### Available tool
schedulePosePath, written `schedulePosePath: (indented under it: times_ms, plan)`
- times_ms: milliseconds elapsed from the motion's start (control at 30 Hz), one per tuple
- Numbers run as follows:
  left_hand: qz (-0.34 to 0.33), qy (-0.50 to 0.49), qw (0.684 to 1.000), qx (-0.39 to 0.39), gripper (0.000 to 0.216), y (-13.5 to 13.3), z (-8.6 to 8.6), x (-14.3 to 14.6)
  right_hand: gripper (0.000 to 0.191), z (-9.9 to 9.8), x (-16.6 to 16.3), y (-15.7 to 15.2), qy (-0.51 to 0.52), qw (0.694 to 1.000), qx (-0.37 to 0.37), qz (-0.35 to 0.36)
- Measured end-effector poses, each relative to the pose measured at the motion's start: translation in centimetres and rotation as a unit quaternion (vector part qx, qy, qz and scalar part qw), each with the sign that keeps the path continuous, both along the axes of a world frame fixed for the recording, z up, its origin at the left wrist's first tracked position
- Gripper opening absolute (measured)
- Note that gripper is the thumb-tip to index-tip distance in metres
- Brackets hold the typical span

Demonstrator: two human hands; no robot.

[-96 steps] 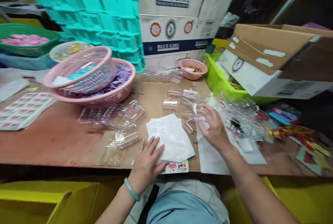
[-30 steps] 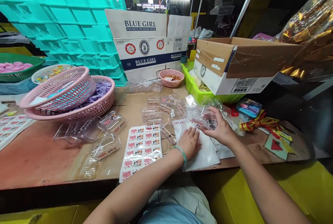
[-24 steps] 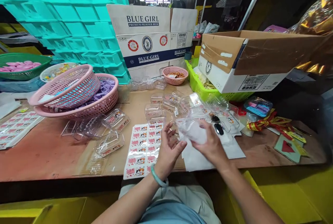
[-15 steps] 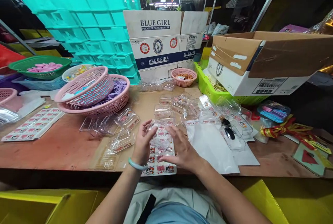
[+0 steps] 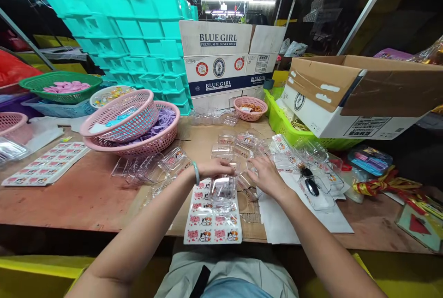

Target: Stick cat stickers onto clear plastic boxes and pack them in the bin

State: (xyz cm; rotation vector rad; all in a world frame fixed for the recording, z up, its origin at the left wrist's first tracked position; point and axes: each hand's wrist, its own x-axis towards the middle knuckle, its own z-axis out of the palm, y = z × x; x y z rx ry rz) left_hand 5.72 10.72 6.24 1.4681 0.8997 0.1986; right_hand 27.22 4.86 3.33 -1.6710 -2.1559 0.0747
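Observation:
A clear plastic box (image 5: 222, 192) sits over the upper part of a sticker sheet (image 5: 212, 235) printed with cartoon cats and pink lettering. My left hand (image 5: 218, 168), a pale green bangle at its wrist, is at the box's far edge, fingers closed together on it. To the right, my right hand (image 5: 266, 175) is open, palm down, fingers apart, close to a stickered clear box (image 5: 248, 187). More small clear boxes (image 5: 222, 151) with cat stickers lie beyond both hands. White paper (image 5: 280, 217) is under my right forearm.
Stacked pink baskets (image 5: 138, 148) hold purple and blue pieces at left, near another sticker sheet (image 5: 44, 164). Turquoise bins (image 5: 138, 35) and a beer carton (image 5: 218, 60) stand behind. A green crate (image 5: 287, 125) bears an open carton (image 5: 320, 99). A black mouse-shaped object (image 5: 312, 187) lies right.
My left hand has moved forward and right, with the clear box lower over the sheet. My right hand has left the box and gone right and away. The view has shifted slightly.

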Motion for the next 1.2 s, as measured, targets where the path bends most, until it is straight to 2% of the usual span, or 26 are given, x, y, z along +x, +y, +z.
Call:
schedulePosePath:
  times_ms: [67,167,233,300,367,433,500,533,633,700,767,967,1033,1067,1133,1200]
  plan:
    - [-0.012,0.015,1.0,-0.012,0.035,0.8,-0.3,0.3,0.041,0.3,-0.9,-0.8,-0.029,0.999,-0.034,-0.017]
    - [-0.001,0.003,1.0,-0.01,0.037,0.9,-0.5,0.0,0.064,-0.3,-1.7,-2.9,-0.042,0.995,-0.068,-0.066]
    - [0.041,-0.041,0.998,-0.012,0.036,0.3,-0.5,-0.7,0.069,-1.2,-1.7,-4.2,-0.027,0.992,-0.093,-0.083]
    - [0.116,-0.11,0.987,-0.027,0.038,-0.5,-0.3,-1.5,0.066,-1.8,-1.3,-5.1,0.018,0.99,-0.102,-0.091]
    - [0.188,-0.164,0.967,-0.045,0.039,-1.5,0.0,-2.1,0.064,-1.7,-0.9,-5.5,0.088,0.989,-0.065,-0.101]
    - [0.221,-0.185,0.956,-0.055,0.038,-2.5,0.2,-2.1,0.066,-0.9,-0.7,-5.6,0.169,0.98,0.008,-0.107]
    - [0.223,-0.182,0.956,-0.057,0.039,-3.4,0.4,-1.6,0.069,0.3,-0.9,-5.7,0.259,0.96,0.061,-0.082]
    - [0.217,-0.179,0.958,-0.06,0.041,-3.9,0.6,-1.2,0.07,0.9,-1.0,-5.7,0.304,0.949,0.063,-0.057]
    - [0.182,-0.183,0.963,-0.078,0.05,-5.2,1.1,-0.1,0.071,2.2,-1.5,-5.6,0.402,0.915,-0.012,0.032]
    - [0.167,-0.188,0.964,-0.087,0.053,-5.9,1.2,0.3,0.071,2.5,-1.7,-5.4,0.411,0.908,-0.057,0.061]
    - [0.172,-0.19,0.962,-0.096,0.052,-6.3,1.1,0.5,0.072,2.3,-1.7,-5.2,0.389,0.916,-0.069,0.063]
    - [0.206,-0.21,0.945,-0.141,0.036,-6.8,0.0,1.5,0.076,1.2,-1.3,-5.1,0.298,0.952,-0.023,0.069]
    - [0.22,-0.208,0.945,-0.128,0.034,-6.9,0.0,1.7,0.075,1.1,0.5,-4.9,0.26,0.964,0.045,0.022]
    - [0.229,-0.207,0.944,-0.12,0.034,-6.9,0.0,1.7,0.072,1.1,2.0,-4.8,0.24,0.965,0.102,-0.034]
    - [0.25,-0.211,0.939,-0.108,0.035,-6.9,0.1,2.0,0.066,1.3,6.1,-4.3,0.196,0.937,0.22,-0.186]
    - [0.267,-0.225,0.931,-0.107,0.034,-7.0,0.2,2.7,0.071,1.7,10.7,-3.7,0.152,0.9,0.254,-0.32]
